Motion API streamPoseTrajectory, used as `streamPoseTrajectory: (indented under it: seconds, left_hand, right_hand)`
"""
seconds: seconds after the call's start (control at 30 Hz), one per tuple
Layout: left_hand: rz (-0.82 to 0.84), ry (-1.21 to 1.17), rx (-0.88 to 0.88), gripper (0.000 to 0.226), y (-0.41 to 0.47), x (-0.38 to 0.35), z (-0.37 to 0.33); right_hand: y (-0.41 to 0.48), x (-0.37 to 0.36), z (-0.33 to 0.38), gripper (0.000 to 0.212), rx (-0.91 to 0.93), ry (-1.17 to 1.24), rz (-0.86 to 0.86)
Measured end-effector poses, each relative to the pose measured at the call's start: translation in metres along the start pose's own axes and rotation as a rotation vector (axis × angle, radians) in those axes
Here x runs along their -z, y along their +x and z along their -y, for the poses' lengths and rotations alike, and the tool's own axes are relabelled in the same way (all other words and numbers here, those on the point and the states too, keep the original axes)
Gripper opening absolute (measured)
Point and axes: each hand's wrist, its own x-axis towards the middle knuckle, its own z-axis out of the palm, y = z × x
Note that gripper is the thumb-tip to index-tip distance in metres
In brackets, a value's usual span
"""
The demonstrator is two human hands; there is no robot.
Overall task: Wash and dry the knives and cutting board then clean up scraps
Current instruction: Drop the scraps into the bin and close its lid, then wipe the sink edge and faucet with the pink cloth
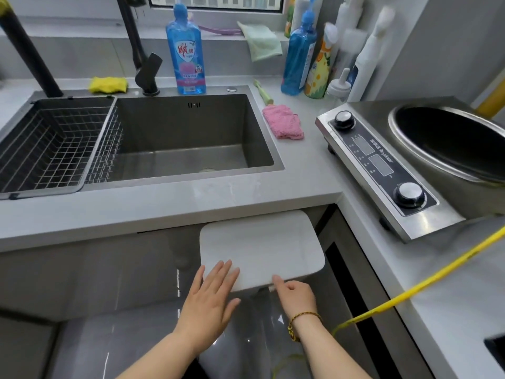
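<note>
From the head view, both forearms reach forward and down in front of the counter [175, 203], meeting at a white cutting board [262, 247]. The board is held flat in the air below the counter edge, in front of the grey cabinet fronts, its far end tucked just under the overhang.

The left hand [210, 299] lies palm down with its fingers [226, 272] straight and slightly spread, resting on the board's near left corner. Its grip is slack, holding nothing, and the thumb sticks out to the side off the board.

The right hand [296, 295] holds the board's near edge. One digit [277, 281] lies on top of the rim and the rest curl underneath, so this grip is closed on the board. A braided bracelet [302, 317] circles that wrist.

On the counter above, the steel sink [191, 127] has a wire basket [103, 149] hung in its left part. A dark faucet [149, 69], a yellow sponge [108, 84] and a blue detergent bottle [185, 53] stand along its back rim. A pink cloth [282, 124] lies just right of the sink, with a green-handled brush [263, 93] behind it. Farther right sits an induction cooker [382, 170] carrying a wok [451, 143]. A yellow cord [410, 291] slants across the lower right.
</note>
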Motion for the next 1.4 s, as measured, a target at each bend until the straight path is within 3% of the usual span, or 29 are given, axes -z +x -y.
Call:
streamPoseTrajectory:
  seconds: [0.13, 0.27, 0.33, 0.43, 0.6, 0.73, 0.8, 0.93, 1.07, 1.27, 1.33, 1.4]
  left_hand:
    - [-0.213, -0.062, 0.035, 0.05, 0.038, 0.02, 0.016]
    - [-0.397, -0.039, 0.084, 0.033, 0.095, 0.036, 0.051]
    - [-0.421, -0.03, 0.103, 0.036, 0.123, 0.044, 0.076]
    - [-0.354, -0.001, 0.138, 0.04, 0.15, 0.048, 0.109]
    - [-0.268, -0.011, 0.125, 0.039, 0.16, 0.036, 0.123]
    - [-0.111, 0.007, 0.195, 0.065, 0.161, 0.029, 0.13]
    - [-0.053, -0.015, 0.202, 0.067, 0.16, 0.031, 0.13]
    - [-0.021, -0.048, 0.191, 0.054, 0.16, 0.03, 0.132]
    - [-0.029, -0.049, 0.208, 0.053, 0.161, 0.033, 0.132]
    - [-0.041, -0.034, 0.212, 0.052, 0.162, 0.04, 0.126]
    - [-0.049, -0.009, 0.214, 0.052, 0.162, 0.042, 0.123]
    - [-0.05, 0.003, 0.218, 0.052, 0.162, 0.043, 0.122]
  right_hand:
    - [0.003, 0.005, 0.027, 0.036, 0.054, 0.063, -0.174]
    - [0.03, 0.012, 0.082, 0.019, 0.268, 0.155, -0.243]
    - [0.053, 0.016, 0.113, 0.008, 0.341, 0.129, -0.276]
    - [0.093, 0.023, 0.155, 0.025, 0.416, -0.016, -0.328]
    - [0.164, 0.031, 0.226, 0.033, 0.513, -0.254, -0.434]
    - [0.226, 0.039, 0.275, 0.054, 0.445, -0.548, -0.365]
    - [0.247, 0.043, 0.284, 0.055, 0.429, -0.695, -0.327]
    - [0.265, 0.048, 0.283, 0.04, 0.418, -0.842, -0.331]
    - [0.254, 0.062, 0.276, 0.048, 0.44, -0.886, -0.302]
    - [0.187, 0.054, 0.223, 0.043, 0.723, -1.017, -0.135]
    - [0.173, 0.049, 0.201, 0.041, 0.822, -0.97, -0.101]
    - [0.182, 0.051, 0.197, 0.051, 0.865, -0.848, -0.116]
